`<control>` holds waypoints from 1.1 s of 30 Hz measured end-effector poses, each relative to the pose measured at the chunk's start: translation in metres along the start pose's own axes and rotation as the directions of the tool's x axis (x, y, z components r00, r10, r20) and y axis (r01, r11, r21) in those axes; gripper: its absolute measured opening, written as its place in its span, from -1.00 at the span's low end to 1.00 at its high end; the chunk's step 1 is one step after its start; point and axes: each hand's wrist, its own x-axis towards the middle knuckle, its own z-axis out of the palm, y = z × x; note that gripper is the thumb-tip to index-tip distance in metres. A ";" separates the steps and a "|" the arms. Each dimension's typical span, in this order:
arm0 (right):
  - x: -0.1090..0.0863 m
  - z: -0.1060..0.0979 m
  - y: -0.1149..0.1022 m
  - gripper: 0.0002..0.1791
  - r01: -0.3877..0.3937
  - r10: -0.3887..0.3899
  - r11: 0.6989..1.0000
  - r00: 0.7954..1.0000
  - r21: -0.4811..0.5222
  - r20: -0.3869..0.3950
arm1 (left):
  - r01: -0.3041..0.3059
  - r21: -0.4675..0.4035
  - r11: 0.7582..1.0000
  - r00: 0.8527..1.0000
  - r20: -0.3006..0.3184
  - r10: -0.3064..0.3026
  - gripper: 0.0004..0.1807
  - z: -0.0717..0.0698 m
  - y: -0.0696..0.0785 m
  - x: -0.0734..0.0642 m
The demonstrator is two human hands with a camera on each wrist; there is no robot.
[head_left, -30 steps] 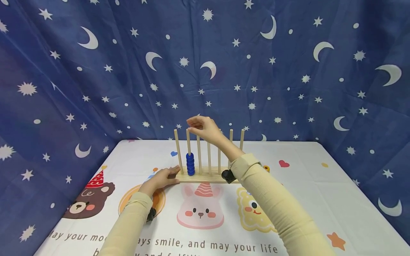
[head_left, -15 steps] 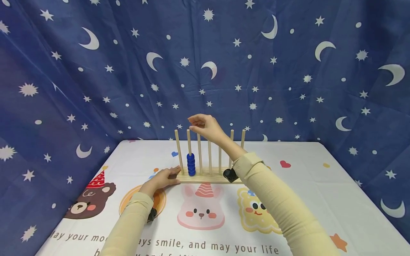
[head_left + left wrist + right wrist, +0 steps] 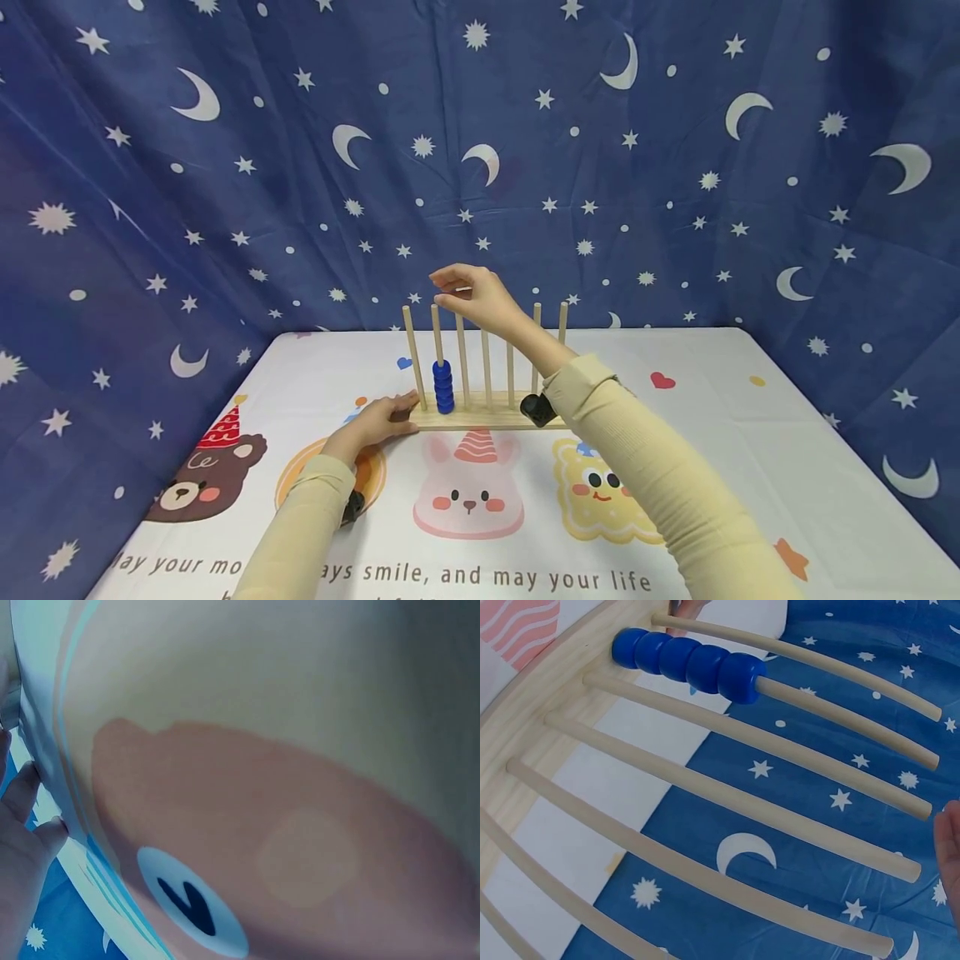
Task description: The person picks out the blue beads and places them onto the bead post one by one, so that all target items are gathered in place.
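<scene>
A wooden peg rack stands on the table, its base (image 3: 487, 417) carrying several upright rods. Several blue beads (image 3: 444, 387) are stacked on the second rod from the left, seen closely as a blue stack (image 3: 682, 660) in the right wrist view. My left hand (image 3: 378, 419) holds the left end of the base, thumb at the front and fingers behind. Just above the tops of the second and third rods hovers my right hand (image 3: 480, 298), fingers loosely curved, thumb apart, no bead visible between them. Only part of the right hand (image 3: 951, 855) enters the right wrist view's edge.
The white tablecloth (image 3: 705, 433) is printed with a bear, a rabbit, a biscuit face and lettering. Behind the table hangs a blue curtain (image 3: 375, 192) with moons and stars. My right sleeve (image 3: 637, 467) crosses in front of the rack's right part.
My right hand has risen slightly from the second rod's top, thumb and fingers a bit wider apart. A small yellow ring seen beside the right sleeve is now hidden. The left hand stays put.
</scene>
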 end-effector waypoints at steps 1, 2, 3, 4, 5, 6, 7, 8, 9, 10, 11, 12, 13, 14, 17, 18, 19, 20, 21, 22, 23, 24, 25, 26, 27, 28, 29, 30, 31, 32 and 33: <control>-0.001 -0.001 -0.001 -0.63 -0.001 0.001 1.000 1.000 0.006 -0.002 | 0.003 0.003 1.000 1.000 0.004 -0.003 -0.26 0.000 0.000 0.001; -0.001 -0.003 -0.001 -0.64 -0.001 0.002 1.000 1.000 0.015 -0.005 | 0.007 -0.005 1.000 1.000 0.007 -0.007 -0.27 -0.002 0.003 0.001; -0.002 -0.004 -0.002 -0.64 -0.002 0.003 1.000 1.000 0.020 -0.009 | 0.017 -0.013 1.000 1.000 0.009 -0.017 -0.27 -0.005 0.010 0.000; -0.003 -0.005 -0.002 -0.64 -0.001 0.002 1.000 1.000 0.029 -0.012 | 0.050 -0.024 0.998 0.999 0.018 -0.049 -0.28 -0.009 0.020 -0.001; -0.003 -0.007 -0.002 -0.64 0.000 0.001 0.999 1.000 0.036 -0.015 | 0.080 -0.034 0.996 0.997 0.025 -0.080 -0.29 -0.013 0.031 -0.003; -0.004 -0.008 -0.002 -0.64 0.001 0.000 0.999 1.000 0.043 -0.018 | 0.083 -0.016 0.996 0.996 0.021 -0.083 -0.31 -0.016 0.036 -0.005; -0.005 -0.009 -0.001 -0.64 0.005 -0.004 0.999 1.000 0.050 -0.019 | 0.092 -0.004 0.996 0.995 0.022 -0.092 -0.32 -0.018 0.042 -0.006; -0.006 -0.010 -0.001 -0.64 0.011 -0.010 0.999 1.000 0.048 -0.021 | 0.099 0.010 0.995 0.995 0.024 -0.099 -0.33 -0.020 0.048 -0.007; -0.008 -0.010 -0.001 -0.65 0.018 -0.017 0.999 1.000 0.047 -0.023 | 0.104 0.019 0.994 0.994 0.024 -0.104 -0.34 -0.021 0.052 -0.008; -0.009 -0.011 -0.001 -0.65 0.027 -0.026 0.999 0.999 0.046 -0.024 | 0.101 0.032 0.994 0.995 0.023 -0.101 -0.36 -0.021 0.053 -0.009; -0.011 -0.012 -0.001 -0.65 0.034 -0.033 0.999 0.999 0.042 -0.025 | 0.096 0.040 0.995 0.995 0.024 -0.097 -0.36 -0.020 0.053 -0.009; -0.013 -0.012 0.000 -0.65 0.043 -0.042 0.998 0.999 0.038 -0.026 | 0.086 0.045 0.995 0.996 0.024 -0.088 -0.37 -0.019 0.053 -0.010; -0.015 -0.013 0.000 -0.65 0.054 -0.053 0.998 0.998 0.032 -0.027 | 0.090 0.032 0.995 0.996 0.026 -0.091 -0.37 -0.018 0.055 -0.010; -0.017 -0.014 0.000 -0.66 0.063 -0.062 0.998 0.998 0.026 -0.030 | 0.093 0.020 0.995 0.995 0.025 -0.094 -0.37 -0.016 0.055 -0.010; -0.024 -0.015 0.000 -0.66 0.086 -0.085 0.996 0.996 0.013 -0.036 | 0.095 0.011 0.995 0.995 0.019 -0.095 -0.38 -0.013 0.053 -0.010; -0.026 -0.016 0.000 -0.66 0.093 -0.092 0.996 0.995 0.011 -0.037 | 0.100 0.007 0.995 0.995 0.019 -0.100 -0.37 -0.013 0.053 -0.011; -0.028 -0.017 -0.001 -0.66 0.097 -0.097 0.995 0.995 0.007 -0.038 | 0.107 0.004 0.994 0.994 0.019 -0.107 -0.37 -0.012 0.053 -0.011; -0.030 -0.017 -0.001 -0.66 0.102 -0.102 0.995 0.994 0.007 -0.039 | 0.113 0.003 0.994 0.993 0.019 -0.113 -0.36 -0.012 0.052 -0.011; -0.032 -0.018 -0.001 -0.66 0.107 -0.106 0.994 0.994 0.009 -0.040 | 0.117 0.002 0.993 0.993 0.019 -0.117 -0.36 -0.013 0.052 -0.012; -0.034 -0.017 -0.001 -0.66 0.109 -0.109 0.994 0.993 0.012 -0.038 | 0.119 0.002 0.993 0.993 0.019 -0.119 -0.36 -0.013 0.051 -0.013; -0.036 -0.017 0.000 -0.66 0.111 -0.111 0.994 0.993 0.013 -0.038 | 0.122 -0.002 0.993 0.992 0.018 -0.122 -0.36 -0.012 0.050 -0.014; -0.037 -0.018 0.001 -0.66 0.112 -0.111 0.994 0.993 0.016 -0.041 | 0.119 -0.001 0.993 0.993 0.018 -0.119 -0.36 -0.012 0.050 -0.014; -0.039 -0.019 0.002 -0.66 0.111 -0.110 0.994 0.993 0.016 -0.046 | 0.115 0.000 0.993 0.993 0.016 -0.115 -0.36 -0.012 0.049 -0.015; -0.041 -0.020 0.004 -0.66 0.112 -0.111 0.993 0.992 0.019 -0.052 | 0.112 -0.001 0.994 0.994 0.016 -0.112 -0.36 -0.012 0.049 -0.015; -0.042 -0.021 0.005 -0.66 0.112 -0.111 0.993 0.992 0.022 -0.059 | 0.107 -0.001 0.994 0.994 0.017 -0.107 -0.36 -0.012 0.050 -0.015; -0.044 -0.022 0.006 -0.66 0.112 -0.110 0.993 0.992 0.021 -0.067 | 0.102 0.001 0.995 0.995 0.019 -0.102 -0.36 -0.012 0.050 -0.015; -0.045 -0.024 0.006 -0.67 0.112 -0.110 0.994 0.991 0.019 -0.074 | 0.098 0.003 0.995 0.995 0.021 -0.098 -0.36 -0.012 0.050 -0.014; -0.047 -0.025 0.007 -0.67 0.110 -0.108 0.994 0.991 0.017 -0.081 | 0.098 0.002 0.995 0.995 0.024 -0.098 -0.36 -0.012 0.050 -0.014; -0.048 -0.027 0.008 -0.68 0.109 -0.108 0.994 0.991 0.013 -0.085 | 0.100 0.003 0.995 0.995 0.027 -0.100 -0.36 -0.013 0.050 -0.014; -0.049 -0.028 0.009 -0.68 0.110 -0.108 0.994 0.990 0.009 -0.088 | 0.103 0.005 0.995 0.994 0.029 -0.103 -0.36 -0.013 0.050 -0.013; -0.050 -0.029 0.010 -0.69 0.107 -0.106 0.994 0.990 0.003 -0.088 | 0.106 0.009 0.994 0.994 0.032 -0.106 -0.35 -0.014 0.050 -0.013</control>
